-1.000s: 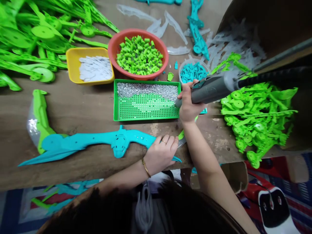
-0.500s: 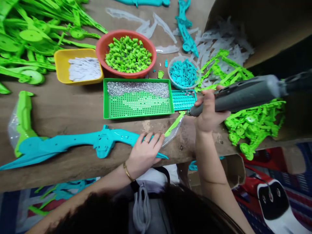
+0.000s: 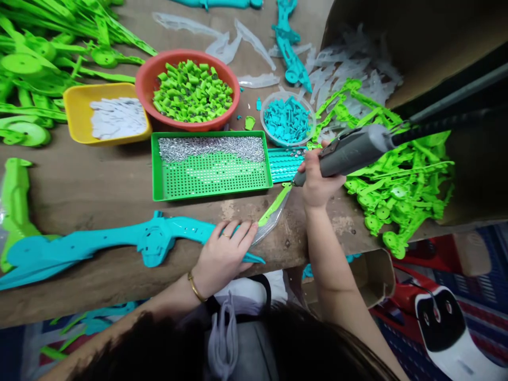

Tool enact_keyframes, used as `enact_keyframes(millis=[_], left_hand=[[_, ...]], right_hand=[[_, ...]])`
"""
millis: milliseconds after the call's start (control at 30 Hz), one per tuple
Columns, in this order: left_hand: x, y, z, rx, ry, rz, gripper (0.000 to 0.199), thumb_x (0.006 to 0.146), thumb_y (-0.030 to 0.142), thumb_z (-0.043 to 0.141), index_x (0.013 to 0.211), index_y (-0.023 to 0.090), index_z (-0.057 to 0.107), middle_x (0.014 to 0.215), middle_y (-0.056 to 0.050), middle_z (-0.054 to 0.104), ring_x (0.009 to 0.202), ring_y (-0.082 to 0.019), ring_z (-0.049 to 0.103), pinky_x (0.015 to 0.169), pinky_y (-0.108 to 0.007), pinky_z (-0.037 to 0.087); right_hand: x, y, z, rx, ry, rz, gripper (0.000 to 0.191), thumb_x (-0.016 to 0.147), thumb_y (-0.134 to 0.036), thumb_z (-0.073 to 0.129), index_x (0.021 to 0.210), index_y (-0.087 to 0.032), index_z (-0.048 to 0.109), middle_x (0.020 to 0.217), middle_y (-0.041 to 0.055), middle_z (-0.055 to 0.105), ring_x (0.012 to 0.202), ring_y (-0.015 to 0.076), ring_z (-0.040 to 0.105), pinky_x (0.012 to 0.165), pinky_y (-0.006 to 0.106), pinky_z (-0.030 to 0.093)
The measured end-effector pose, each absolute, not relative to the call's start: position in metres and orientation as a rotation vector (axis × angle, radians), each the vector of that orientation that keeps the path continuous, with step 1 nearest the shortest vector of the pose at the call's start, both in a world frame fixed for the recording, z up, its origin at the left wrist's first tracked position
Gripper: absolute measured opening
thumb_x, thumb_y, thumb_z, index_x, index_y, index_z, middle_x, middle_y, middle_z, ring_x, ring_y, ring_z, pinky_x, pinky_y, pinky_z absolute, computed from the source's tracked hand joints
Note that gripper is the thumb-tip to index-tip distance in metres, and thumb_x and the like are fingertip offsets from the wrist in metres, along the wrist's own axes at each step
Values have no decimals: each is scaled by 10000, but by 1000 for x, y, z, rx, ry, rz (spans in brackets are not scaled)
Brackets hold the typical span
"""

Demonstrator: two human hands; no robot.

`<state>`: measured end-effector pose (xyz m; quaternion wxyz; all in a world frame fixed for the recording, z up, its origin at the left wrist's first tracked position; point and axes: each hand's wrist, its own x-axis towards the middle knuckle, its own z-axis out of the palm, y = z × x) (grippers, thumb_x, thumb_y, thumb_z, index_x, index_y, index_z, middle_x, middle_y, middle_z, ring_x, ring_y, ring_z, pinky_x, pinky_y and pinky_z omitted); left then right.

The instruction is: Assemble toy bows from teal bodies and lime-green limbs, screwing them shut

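Note:
A long blue plastic piece [image 3: 115,234] lies along the table's near edge, with a green angled piece [image 3: 18,196] at its left end. My left hand [image 3: 226,246] lies over its right end, fingers wrapped on it. From there a thin green strip [image 3: 273,207] with a clear plastic part [image 3: 273,225] reaches up to the right. My right hand [image 3: 319,182] is closed round a grey electric screwdriver [image 3: 353,151], whose tip meets the strip's far end.
Behind stand a green tray [image 3: 212,194] of small metal screws, a red bowl [image 3: 141,87], a yellow tray [image 3: 75,119] and a round tub [image 3: 264,114] of blue bits. Green parts [image 3: 391,185] heap at right, beside a cardboard box [image 3: 361,21].
The view has shifted slightly, so the table's things sit further left. The screwdriver's rear end looks tilted differently, while its tip stays at the strip's end. Both hands keep their holds.

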<state>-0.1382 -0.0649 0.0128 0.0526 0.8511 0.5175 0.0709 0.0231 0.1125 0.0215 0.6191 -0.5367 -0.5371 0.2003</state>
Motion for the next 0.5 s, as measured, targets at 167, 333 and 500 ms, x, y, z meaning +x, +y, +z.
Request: enact_keyframes(millis=[167, 333, 500], left_hand=[[-140, -61, 21, 2603, 1533, 241, 725, 760, 619, 690, 1266, 107, 598, 1248, -151, 642, 1111, -330, 570, 959, -446, 440], [-164, 33, 35, 2562, 1671, 473, 461, 959, 476, 454, 1240, 135, 583, 1276, -177, 585, 1185, -315, 511, 999, -465, 392], [-175, 140, 13, 2687, 1621, 386, 994, 702, 690, 689, 1447, 111, 375, 1499, -248, 343, 1383, -427, 282, 1145, -592, 150]], right_hand=[[21, 117, 32, -1197, -1153, 561, 363, 744, -524, 695, 904, -207, 619, 727, -2, 630, 511, 113, 581, 529, 290, 541], [19, 112, 54, -1072, -1097, 499, 334, 802, -529, 644, 941, -230, 591, 851, 13, 648, 543, 108, 609, 530, 283, 547], [25, 98, 57, -1046, -1120, 604, 384, 746, -529, 709, 945, -222, 593, 836, 4, 653, 571, 110, 619, 550, 283, 561]])
